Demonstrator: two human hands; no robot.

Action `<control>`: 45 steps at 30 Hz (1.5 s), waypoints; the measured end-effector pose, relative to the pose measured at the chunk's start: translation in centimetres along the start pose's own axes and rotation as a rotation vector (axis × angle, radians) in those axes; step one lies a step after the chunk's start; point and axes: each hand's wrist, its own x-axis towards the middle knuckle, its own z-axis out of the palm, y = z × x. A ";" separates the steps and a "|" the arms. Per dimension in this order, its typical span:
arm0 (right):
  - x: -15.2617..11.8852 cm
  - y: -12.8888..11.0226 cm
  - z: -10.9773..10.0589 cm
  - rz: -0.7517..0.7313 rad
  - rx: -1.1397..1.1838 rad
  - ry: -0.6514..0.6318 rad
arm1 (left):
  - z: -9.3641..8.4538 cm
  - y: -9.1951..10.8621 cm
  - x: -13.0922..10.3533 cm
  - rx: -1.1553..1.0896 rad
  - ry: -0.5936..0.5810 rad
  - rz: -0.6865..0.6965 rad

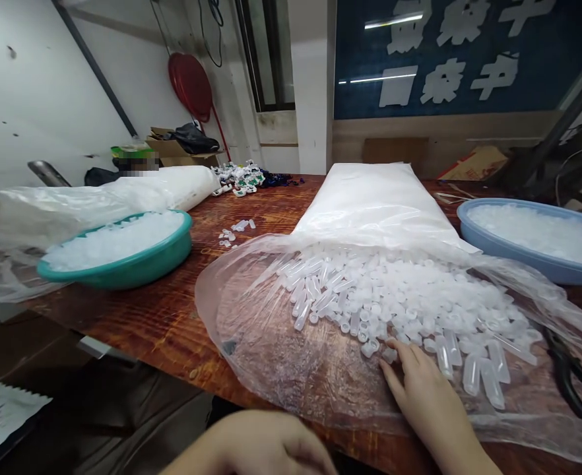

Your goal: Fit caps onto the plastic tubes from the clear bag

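Pinch the small piece (389, 355) squarely between slightly parted fingers (406, 354) of the right hand (427, 389); cannot tell the left hand's (271, 443) grip.

Appears a workshop: worn table (137, 316), heaped plastic parts (400, 297), basins (167, 254) left and right, pliers (563, 376) right.

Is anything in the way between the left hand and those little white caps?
Nothing visible blocks the left hand from the white caps; only wooden table and crinkled clear plastic film lie between.
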 end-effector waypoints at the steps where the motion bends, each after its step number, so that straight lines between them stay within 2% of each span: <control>1: -0.1 -0.1 0.1 0.006 0.000 0.006 | -1.0 1.1 -0.9 0.103 0.221 -0.010; 3: -0.2 -0.3 0.2 0.003 0.006 0.013 | -3.3 3.3 -1.7 0.459 0.771 -0.166; 4: -0.3 -0.2 0.3 -0.005 0.016 0.012 | -4.3 4.2 -1.4 0.639 0.944 -0.308; 5: -0.4 -0.1 0.3 -0.007 0.029 0.013 | -5.3 4.9 -0.9 0.770 1.025 -0.419; 7: -0.6 0.2 0.3 -0.013 0.058 -0.013 | -6.8 5.5 0.8 0.856 1.081 -0.531; 10: -1.2 0.6 0.1 -0.056 0.114 -0.102 | -7.7 5.0 2.9 0.884 1.071 -0.590; 12: -1.8 0.4 -0.2 -0.033 0.151 -0.099 | -7.6 4.4 3.4 0.910 1.065 -0.611; 15: -2.7 -0.4 -1.0 0.051 0.258 -0.039 | -7.0 3.7 2.7 0.942 1.058 -0.618; 18: -3.0 -1.6 -1.7 0.018 0.453 -0.068 | -5.5 2.7 1.5 0.961 1.077 -0.591; 20: -2.7 -2.6 -2.0 0.014 0.593 -0.065 | -4.0 1.9 1.0 0.945 1.131 -0.466; 22: -2.4 -3.6 -2.0 0.058 0.718 -0.021 | -2.1 1.1 0.8 0.894 1.160 -0.220; 25: -2.0 -5.0 -2.0 0.128 0.887 0.019 | 0.3 0.7 0.9 0.795 1.055 0.176; 26: -1.9 -5.3 -2.0 0.148 0.943 0.006 | 0.8 0.8 0.9 0.754 1.013 0.261; 28: -1.8 -5.5 -2.3 0.155 1.038 -0.053 | 1.3 1.3 0.8 0.649 0.949 0.341; 31: -1.6 -4.9 -3.4 0.000 1.075 -0.177 | 0.9 2.5 0.0 0.448 0.802 0.302; 33: -1.4 -4.5 -4.2 -0.160 1.013 -0.262 | 0.6 3.3 -0.5 0.336 0.657 0.253; 35: -1.4 -4.2 -4.7 -0.217 0.899 -0.322 | 0.4 3.9 -0.8 0.278 0.570 0.221; 37: -1.6 -4.4 -4.8 -0.133 0.751 -0.333 | 0.5 4.1 -0.7 0.309 0.569 0.226; 39: -1.9 -4.7 -4.6 -0.001 0.639 -0.317 | 0.7 3.9 -0.3 0.405 0.641 0.247; 41: -2.3 -4.9 -4.2 0.087 0.622 -0.291 | 0.8 3.5 0.1 0.486 0.716 0.249; 43: -2.6 -5.0 -4.0 0.080 0.680 -0.280 | 0.8 3.1 0.3 0.508 0.759 0.232; 45: -2.7 -5.0 -3.9 0.031 0.721 -0.301 | 0.8 3.0 0.3 0.518 0.749 0.242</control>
